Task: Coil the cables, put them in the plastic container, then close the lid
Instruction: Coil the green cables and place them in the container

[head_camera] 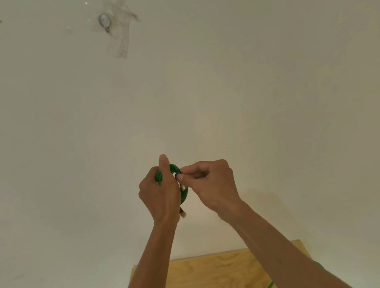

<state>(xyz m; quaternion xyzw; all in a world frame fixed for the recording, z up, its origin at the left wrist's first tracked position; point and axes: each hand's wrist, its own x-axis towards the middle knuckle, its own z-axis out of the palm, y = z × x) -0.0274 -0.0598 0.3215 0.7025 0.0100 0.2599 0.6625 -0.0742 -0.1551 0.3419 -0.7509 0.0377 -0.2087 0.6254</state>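
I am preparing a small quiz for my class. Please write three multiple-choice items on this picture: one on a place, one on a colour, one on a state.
1. Where is the coiled cable?
A. lying on the wooden board
B. held up between both hands, in front of the wall
C. hanging from the wall hook

2. What colour is the cable?
A. green
B. red
C. white

3. What is the left hand doing?
A. resting flat on the board
B. hanging idle
C. gripping the coil

Key: 1 B, the hands hold it above the wooden board; 2 A, its loops are green; 3 C, its fingers curl round the loops while the right hand pinches the cable at the coil.
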